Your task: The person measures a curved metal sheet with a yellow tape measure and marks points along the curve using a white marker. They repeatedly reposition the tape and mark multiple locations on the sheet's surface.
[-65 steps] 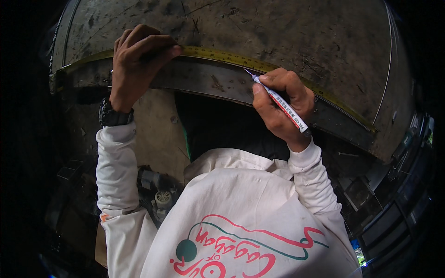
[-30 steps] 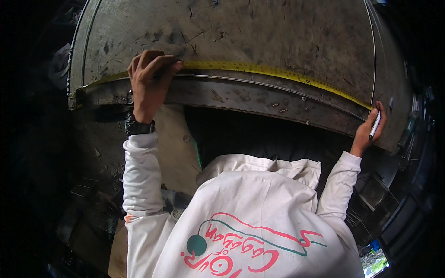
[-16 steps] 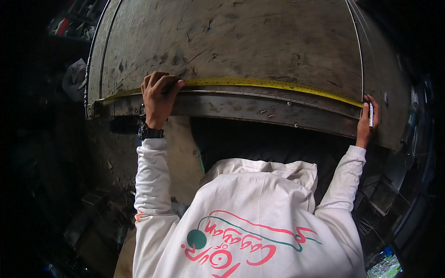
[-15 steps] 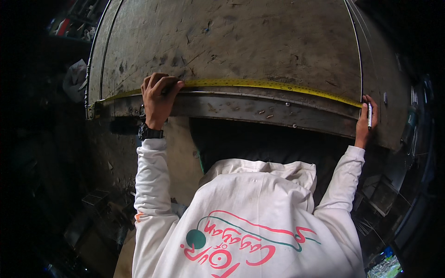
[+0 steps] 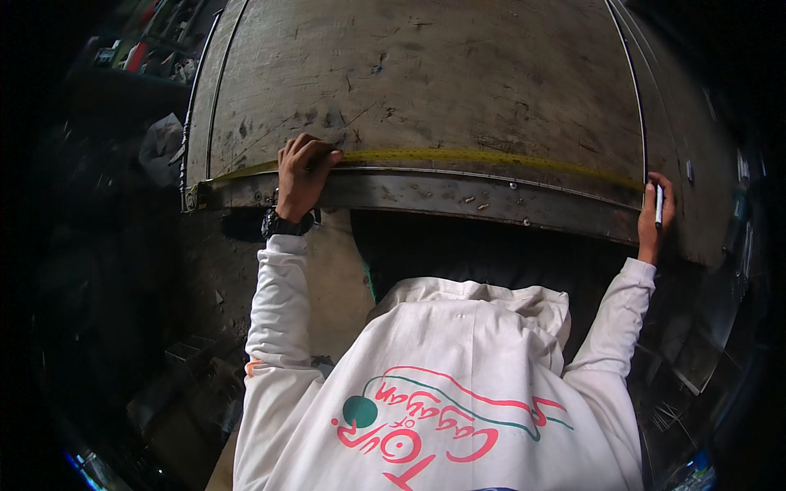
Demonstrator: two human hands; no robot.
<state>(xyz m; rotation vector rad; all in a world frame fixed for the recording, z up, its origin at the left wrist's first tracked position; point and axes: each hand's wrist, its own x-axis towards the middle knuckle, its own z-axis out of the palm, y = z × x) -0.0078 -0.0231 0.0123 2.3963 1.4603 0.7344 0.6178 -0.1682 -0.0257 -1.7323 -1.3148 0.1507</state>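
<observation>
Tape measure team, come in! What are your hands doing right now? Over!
Left hand pressing yellow tape flat on metal sheet. Right hand at sheet's far edge, gripping marker. Nothing lying across the tape.

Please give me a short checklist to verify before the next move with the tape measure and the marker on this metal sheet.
1. Left hand presses the yellow tape measure onto the metal sheet: ok.
2. Tape lies along the sheet's front edge, without a visible sag: ok.
3. Right hand holds the white marker at the tape's right end: ok.
4. Marker tip touching the sheet: cannot tell, the fingers hide it.
5. Tape's left end hooked at the corner: cannot tell, too small.
6. Loose bits lying on the edge strip below the tape: not ok.
</observation>
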